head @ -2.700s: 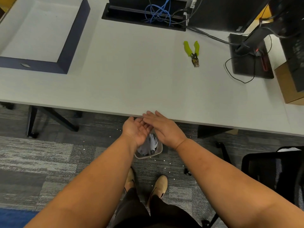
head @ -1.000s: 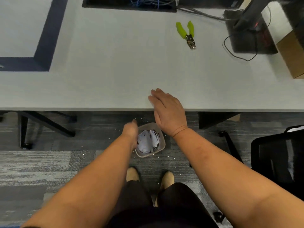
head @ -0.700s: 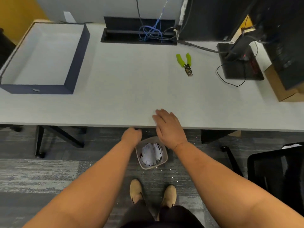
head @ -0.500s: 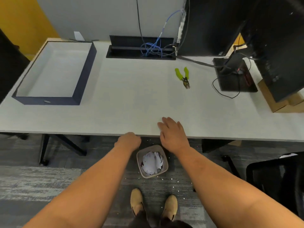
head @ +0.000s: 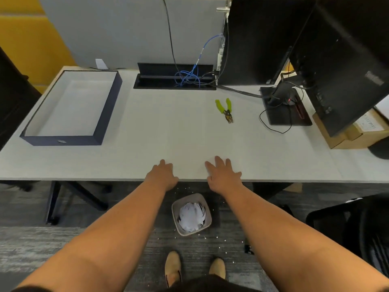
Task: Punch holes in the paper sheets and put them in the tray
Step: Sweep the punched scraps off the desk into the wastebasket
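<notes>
A dark blue tray (head: 108,113) with a white inside stands at the desk's left; I see no loose sheet in it. The green-handled hole punch pliers (head: 225,108) lie on the white desk (head: 179,131), right of centre. My left hand (head: 161,175) rests palm down at the desk's front edge, fingers loosely curled, holding nothing. My right hand (head: 223,173) lies flat beside it with fingers spread, also with nothing in it. No paper sheet shows on the desk.
A small bin (head: 191,214) of crumpled white paper stands on the carpet under the desk edge, paper dots scattered around it. A monitor base (head: 285,110) with cables, a cardboard box (head: 349,131) and a cable slot (head: 174,80) are at the back. A black chair (head: 353,226) is at right.
My left hand rose from over the bin to the desk's front edge. My right hand stayed flat on the desk edge. The view tilted up, showing the whole desk and tray.
</notes>
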### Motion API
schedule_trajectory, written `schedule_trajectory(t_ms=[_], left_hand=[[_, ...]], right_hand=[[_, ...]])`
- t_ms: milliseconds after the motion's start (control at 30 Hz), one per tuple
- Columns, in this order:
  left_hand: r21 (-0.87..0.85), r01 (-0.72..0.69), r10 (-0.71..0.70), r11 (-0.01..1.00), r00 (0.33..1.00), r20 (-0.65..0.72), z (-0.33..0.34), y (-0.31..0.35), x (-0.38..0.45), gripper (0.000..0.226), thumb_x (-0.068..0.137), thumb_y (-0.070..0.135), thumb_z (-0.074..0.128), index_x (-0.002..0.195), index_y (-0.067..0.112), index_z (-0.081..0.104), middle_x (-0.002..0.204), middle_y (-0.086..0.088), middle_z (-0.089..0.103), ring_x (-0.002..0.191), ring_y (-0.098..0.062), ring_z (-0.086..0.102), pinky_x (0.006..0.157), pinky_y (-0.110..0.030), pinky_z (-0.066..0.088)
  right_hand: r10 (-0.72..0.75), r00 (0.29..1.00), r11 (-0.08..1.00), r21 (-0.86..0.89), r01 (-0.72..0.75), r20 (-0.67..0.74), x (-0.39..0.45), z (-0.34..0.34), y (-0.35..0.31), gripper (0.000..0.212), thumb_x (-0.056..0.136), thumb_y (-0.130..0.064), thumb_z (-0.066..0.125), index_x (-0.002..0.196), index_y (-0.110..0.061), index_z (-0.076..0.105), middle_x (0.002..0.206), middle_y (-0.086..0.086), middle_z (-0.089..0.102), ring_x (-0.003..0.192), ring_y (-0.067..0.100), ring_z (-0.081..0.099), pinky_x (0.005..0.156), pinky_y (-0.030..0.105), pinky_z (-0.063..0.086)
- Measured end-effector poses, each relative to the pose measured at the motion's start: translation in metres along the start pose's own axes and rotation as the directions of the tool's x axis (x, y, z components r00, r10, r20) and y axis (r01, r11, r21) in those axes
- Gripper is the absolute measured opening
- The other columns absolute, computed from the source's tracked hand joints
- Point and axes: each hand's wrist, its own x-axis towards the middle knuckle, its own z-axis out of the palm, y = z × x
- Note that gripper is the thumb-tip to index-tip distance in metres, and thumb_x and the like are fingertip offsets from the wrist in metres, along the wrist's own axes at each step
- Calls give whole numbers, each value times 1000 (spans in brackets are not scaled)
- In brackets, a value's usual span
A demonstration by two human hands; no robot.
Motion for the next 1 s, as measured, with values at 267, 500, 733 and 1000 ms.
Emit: schedule_trajectory(t_ms=[267, 500, 733, 1000], left_hand=[[116, -84, 71, 990, 991, 111, -8, -7, 2, 63, 89, 42, 53, 140, 13, 32, 150, -15, 23, 121, -34, 47, 96, -42, 44], [183, -110, 85, 977, 987, 139, -9, -8, 9, 69, 88, 44, 55, 144, 14, 28, 151, -15, 22, 122, -33, 47, 96, -42, 45], [134, -75, 59, 988, 991, 122, -2, -13, 5, 77, 86, 46, 57, 149, 24, 19, 158, -5, 3, 134, -33, 31, 103, -53, 37], [93, -122, 111, 988, 988, 110, -5, -16, 2, 73, 90, 38, 56, 150, 19, 19, 158, -8, 4, 135, -33, 30, 107, -44, 37]], right_hand=[[-20, 1000, 1000, -20, 21, 20, 2, 0, 4, 73, 92, -18, 55, 146, -41, 13, 159, 1, 4, 142, 36, 9, 96, 67, 38], [1, 1000, 1000, -18, -1, 24, 3, -1, 4, 71, 93, -16, 54, 146, -42, 13, 160, 0, 3, 144, 35, 6, 97, 66, 36], [33, 999, 999, -41, -32, 38, -1, -1, 0, 68, 97, -26, 48, 149, -42, 6, 162, -2, -6, 146, 34, -2, 101, 68, 32], [50, 996, 999, -8, -49, 70, -3, -5, -4, 67, 98, -28, 46, 151, -41, 6, 162, -3, -8, 147, 34, -5, 103, 71, 26]])
